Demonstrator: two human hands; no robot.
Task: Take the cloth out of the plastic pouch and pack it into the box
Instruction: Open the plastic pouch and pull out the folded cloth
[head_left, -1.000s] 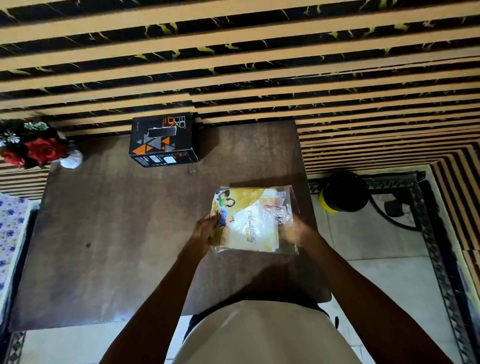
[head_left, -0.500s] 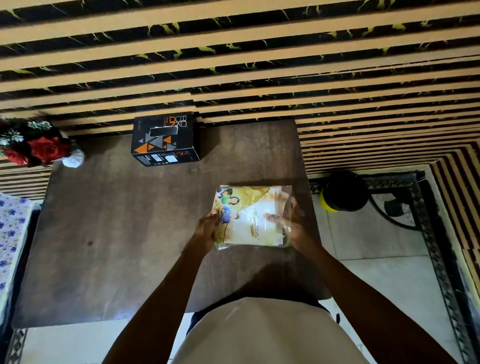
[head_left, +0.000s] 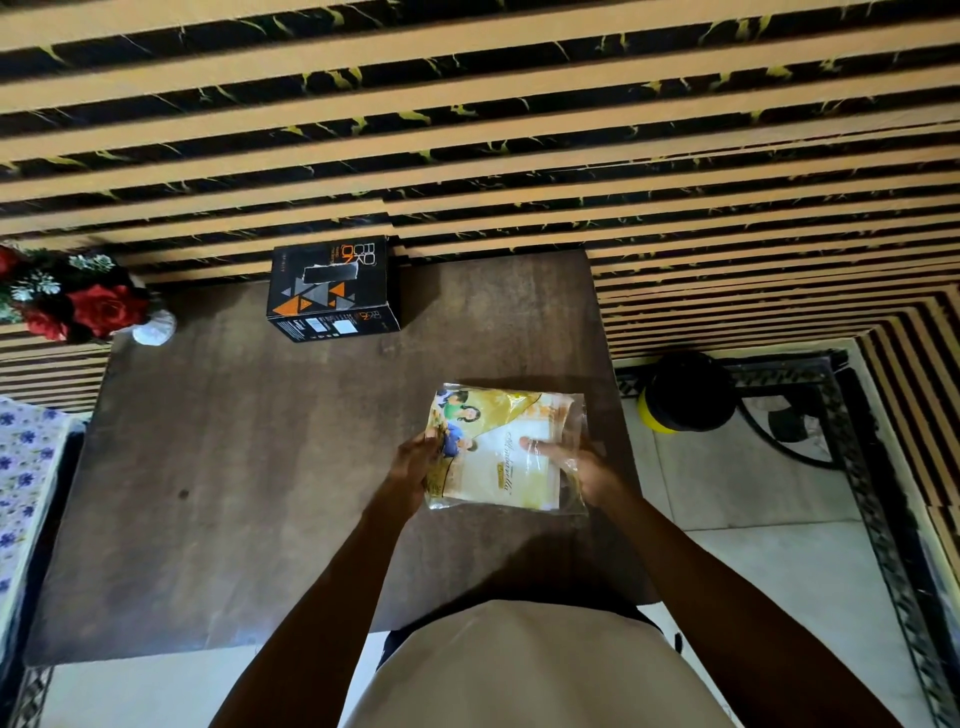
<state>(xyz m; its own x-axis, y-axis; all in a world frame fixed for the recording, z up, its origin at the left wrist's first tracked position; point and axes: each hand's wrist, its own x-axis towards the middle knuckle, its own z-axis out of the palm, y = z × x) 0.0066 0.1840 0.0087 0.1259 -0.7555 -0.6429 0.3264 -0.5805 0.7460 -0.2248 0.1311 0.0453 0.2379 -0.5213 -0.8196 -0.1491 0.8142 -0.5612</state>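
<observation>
One clear plastic pouch (head_left: 506, 449), glossy and crinkled, lying flat toward the right edge of the dark wooden table (head_left: 234, 467). Inside, a printed yellow and white card with pictured figures at its left and script lettering down the middle; cloth itself not distinguishable behind that card. Pouch still closed around its contents, far edge slightly lifted and catching light.

Left hand (head_left: 413, 470) clamped on the pouch's left edge, fingers curled round it. Right hand (head_left: 576, 462) at the pouch's right side, thumb laid on top of the plastic, other fingers tucked out of sight beneath; seemingly a pinch on the pouch. Two bare forearms reaching in from the near side, over a pale garment at the bottom.

One black box (head_left: 332, 288) with orange and grey triangles, closed, well beyond the pouch and to its left, against the table's far edge. Broad bare tabletop between box and pouch, and wider still to the pouch's left. Little tabletop left to the pouch's right before the edge drops to the tiled floor.

One bunch of red flowers (head_left: 67, 304) in a white vase (head_left: 155, 327) far left of the pouch, at the table's far left corner. One black and yellow round object (head_left: 685, 392) on the floor, right of the pouch. Striped black and tan wall (head_left: 467, 130) beyond the box. Blue-flowered fabric (head_left: 23, 483) at the left border.
</observation>
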